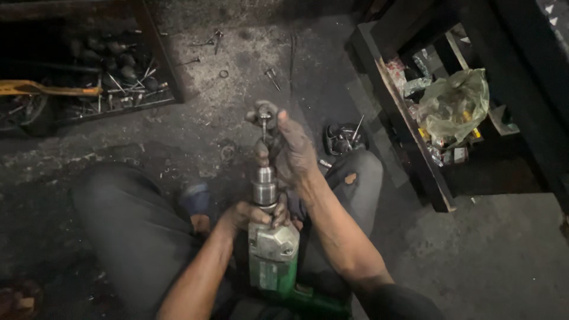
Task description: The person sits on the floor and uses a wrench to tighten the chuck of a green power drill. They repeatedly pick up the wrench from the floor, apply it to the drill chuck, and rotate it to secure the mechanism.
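Left hand (252, 214) wraps tight around the green drill (274, 261) just below its chuck (264, 185); right hand (291, 151), above the chuck, pinches a small metal part (264, 115).

Grimy hands (296, 154), dark grey trousers (130, 231)

left hand (252, 213) clenched, right hand (290, 148) gripping

Drill (274, 261): green matt plastic body, dull grey metal head, bright steel chuck (264, 185) by the fingers (278, 218). Floor (195, 124) beyond: rough, gritty concrete.
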